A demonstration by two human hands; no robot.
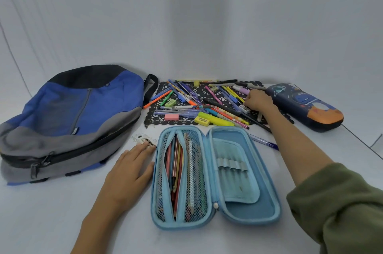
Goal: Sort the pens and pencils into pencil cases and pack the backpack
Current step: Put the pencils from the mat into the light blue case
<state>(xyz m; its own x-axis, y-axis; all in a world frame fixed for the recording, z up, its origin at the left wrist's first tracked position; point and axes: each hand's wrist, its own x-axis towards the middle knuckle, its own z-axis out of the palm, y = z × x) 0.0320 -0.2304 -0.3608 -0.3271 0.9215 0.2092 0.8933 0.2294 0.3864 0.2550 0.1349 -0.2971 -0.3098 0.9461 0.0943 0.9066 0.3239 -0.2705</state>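
Right hand reaches to the far right part of the mat, knuckles up, fingers curled down into the pens beside a sharpener. Whether it grips one already: cannot tell, the fingertips are hidden. Left hand lies flat and open on the table, fingertips on a small printed card, just beside the blue case.

Layout:
- Pens and pencils are loose and crossed on the mat, far middle of the table. One blue pen is off the mat, under the right forearm.
- The blue case lies open at the near middle. Its mesh pocket already holds pencils; the loops are bare.
- Dark case is closed, toward the far right edge.
- Backpack lies flat at the left edge.

Handling (judgement): the pens are light, stiff and smooth-barrelled, likely to roll and to drag neighbours when lifted from a tangle. Best to pinch one at mid-barrel, topmost first. The cases look rigid-shelled; the backpack is soft and will need its mouth held open.
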